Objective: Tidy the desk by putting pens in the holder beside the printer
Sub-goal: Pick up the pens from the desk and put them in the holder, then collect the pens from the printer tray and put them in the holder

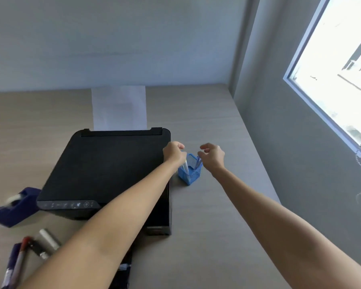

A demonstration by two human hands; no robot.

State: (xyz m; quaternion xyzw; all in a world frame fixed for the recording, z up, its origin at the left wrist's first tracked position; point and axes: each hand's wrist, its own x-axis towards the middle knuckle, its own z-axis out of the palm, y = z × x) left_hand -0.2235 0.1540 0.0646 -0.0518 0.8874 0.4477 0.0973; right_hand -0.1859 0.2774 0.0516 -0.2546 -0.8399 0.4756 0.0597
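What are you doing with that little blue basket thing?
A person is tidying pens into the blue mesh pen holder beside the flat black printer. The left hand lowers a pale pen into it; the right hand hovers above pens already inside. More pens wait near the desk's front edge.

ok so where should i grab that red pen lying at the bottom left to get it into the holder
Pinch the red pen mid-barrel, coming straight down from above with the left hand. It lies flat on the desk, crowded by other pens alongside, so a side approach looks blocked. Its red-capped end points toward the black printer; a mid-barrel grip should tip it upright for the blue mesh holder.
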